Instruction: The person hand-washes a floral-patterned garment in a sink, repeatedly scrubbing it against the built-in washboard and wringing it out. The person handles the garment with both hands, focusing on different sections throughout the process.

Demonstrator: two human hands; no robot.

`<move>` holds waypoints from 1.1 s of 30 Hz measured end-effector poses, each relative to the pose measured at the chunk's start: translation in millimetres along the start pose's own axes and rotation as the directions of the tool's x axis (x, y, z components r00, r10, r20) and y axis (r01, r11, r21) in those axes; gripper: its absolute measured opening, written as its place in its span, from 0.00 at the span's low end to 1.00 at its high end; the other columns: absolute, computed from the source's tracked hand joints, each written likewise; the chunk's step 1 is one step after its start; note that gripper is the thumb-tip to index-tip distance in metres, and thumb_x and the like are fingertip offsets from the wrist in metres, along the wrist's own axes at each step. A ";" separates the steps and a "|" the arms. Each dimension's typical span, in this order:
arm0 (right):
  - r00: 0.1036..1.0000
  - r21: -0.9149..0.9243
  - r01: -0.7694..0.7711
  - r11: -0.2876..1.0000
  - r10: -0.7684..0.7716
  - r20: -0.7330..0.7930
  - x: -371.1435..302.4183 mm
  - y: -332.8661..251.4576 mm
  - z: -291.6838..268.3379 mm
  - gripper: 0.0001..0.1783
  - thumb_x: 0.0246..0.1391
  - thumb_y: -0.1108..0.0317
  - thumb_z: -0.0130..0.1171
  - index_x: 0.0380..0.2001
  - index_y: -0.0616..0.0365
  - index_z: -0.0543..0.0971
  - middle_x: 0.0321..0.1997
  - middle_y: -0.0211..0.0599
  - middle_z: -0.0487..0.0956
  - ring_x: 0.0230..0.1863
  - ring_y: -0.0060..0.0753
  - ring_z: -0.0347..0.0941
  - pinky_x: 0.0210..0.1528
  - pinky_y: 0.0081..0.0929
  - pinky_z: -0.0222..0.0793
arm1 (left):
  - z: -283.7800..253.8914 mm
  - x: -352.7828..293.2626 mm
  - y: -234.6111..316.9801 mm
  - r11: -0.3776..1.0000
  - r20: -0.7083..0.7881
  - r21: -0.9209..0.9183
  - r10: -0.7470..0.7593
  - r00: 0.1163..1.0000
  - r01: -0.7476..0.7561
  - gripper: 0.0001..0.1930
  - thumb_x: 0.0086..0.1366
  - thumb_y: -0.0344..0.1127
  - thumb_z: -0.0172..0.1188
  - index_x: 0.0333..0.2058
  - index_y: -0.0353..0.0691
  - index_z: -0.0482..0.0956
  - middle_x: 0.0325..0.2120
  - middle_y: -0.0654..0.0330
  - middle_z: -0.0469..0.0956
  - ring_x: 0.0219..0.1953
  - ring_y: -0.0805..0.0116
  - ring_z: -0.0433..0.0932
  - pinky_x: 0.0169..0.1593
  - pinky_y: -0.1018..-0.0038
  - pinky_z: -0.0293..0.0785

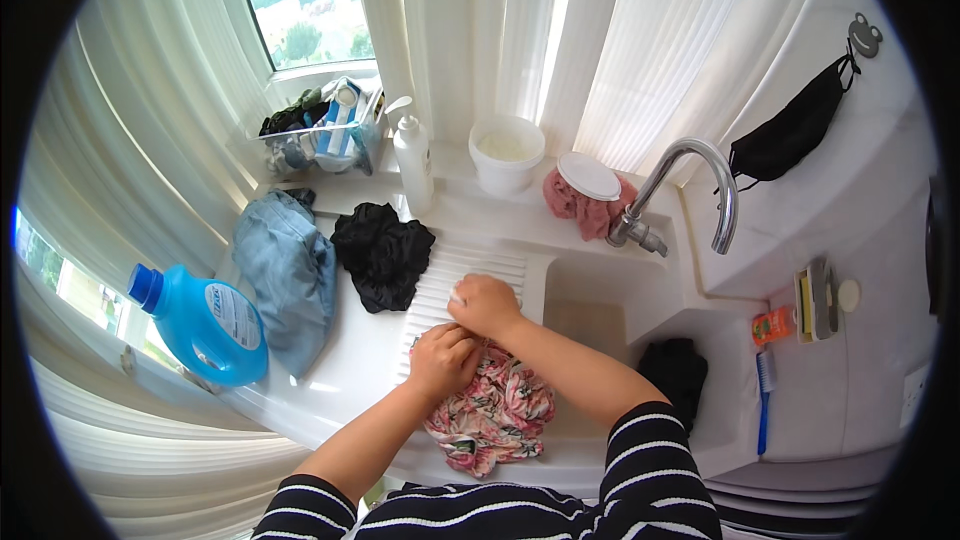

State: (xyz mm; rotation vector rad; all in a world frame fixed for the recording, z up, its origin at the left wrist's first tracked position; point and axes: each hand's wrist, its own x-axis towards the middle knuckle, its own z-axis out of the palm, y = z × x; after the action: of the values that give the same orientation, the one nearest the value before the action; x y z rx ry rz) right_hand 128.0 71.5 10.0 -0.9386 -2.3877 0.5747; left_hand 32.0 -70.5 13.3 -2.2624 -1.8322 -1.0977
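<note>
A pink floral garment (pixel 492 410) lies bunched over the near end of the ribbed washboard (pixel 440 275) and the sink edge. My left hand (pixel 445 362) is closed on its upper part. Just above, my right hand (pixel 485 307) is curled into a fist over the washboard, close to my left fingers. A bit of white shows at its thumb side, but what the fist holds is hidden. Left of the washboard lie a crumpled black cloth (pixel 383 257) and a light blue denim garment (pixel 287 270).
A blue detergent bottle (pixel 215 325) stands at the left edge. Behind are a white pump bottle (pixel 412 165), a white tub (pixel 507 155) and a pink cloth (pixel 577 205) under a lid. The chrome faucet (pixel 690 155) arches over the sink basin (pixel 590 320). A blue brush (pixel 765 400) is right.
</note>
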 end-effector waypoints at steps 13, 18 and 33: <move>0.987 -0.057 0.131 0.990 -0.124 0.106 -6.5 -5.5 11.9 0.14 0.45 0.58 0.59 0.14 0.55 0.76 0.23 0.44 0.79 0.29 0.53 0.76 0.33 0.48 0.73 | -6.5 0.1 -0.9 0.990 -0.083 -0.131 0.032 0.996 -0.042 0.03 0.50 0.31 0.66 0.26 0.43 0.83 0.31 0.61 0.83 0.35 0.60 0.81 0.41 0.66 0.77; 0.951 -0.258 -0.257 0.931 0.197 -0.236 26.5 61.9 -3.3 0.11 0.50 0.56 0.60 0.24 0.52 0.77 0.30 0.40 0.80 0.34 0.47 0.77 0.36 0.47 0.73 | -2.5 4.7 -2.2 0.984 -0.107 -0.169 0.042 0.993 -0.060 0.03 0.48 0.31 0.67 0.24 0.43 0.82 0.30 0.60 0.83 0.34 0.59 0.80 0.39 0.66 0.76; 0.968 0.077 0.249 0.966 -0.244 -0.064 -79.8 -37.5 -22.4 0.09 0.51 0.63 0.62 0.26 0.55 0.76 0.31 0.35 0.74 0.32 0.43 0.75 0.34 0.36 0.74 | -18.3 -18.8 -13.2 0.960 -0.113 -0.230 -0.192 0.975 0.163 0.08 0.50 0.30 0.64 0.31 0.39 0.82 0.30 0.57 0.77 0.34 0.56 0.75 0.38 0.64 0.73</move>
State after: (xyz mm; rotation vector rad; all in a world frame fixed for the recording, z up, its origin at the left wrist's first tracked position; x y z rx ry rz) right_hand 173.0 -6.3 24.1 -0.6005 -2.3648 0.5421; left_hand 10.5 -90.3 11.9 -2.0977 -1.9800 -1.5116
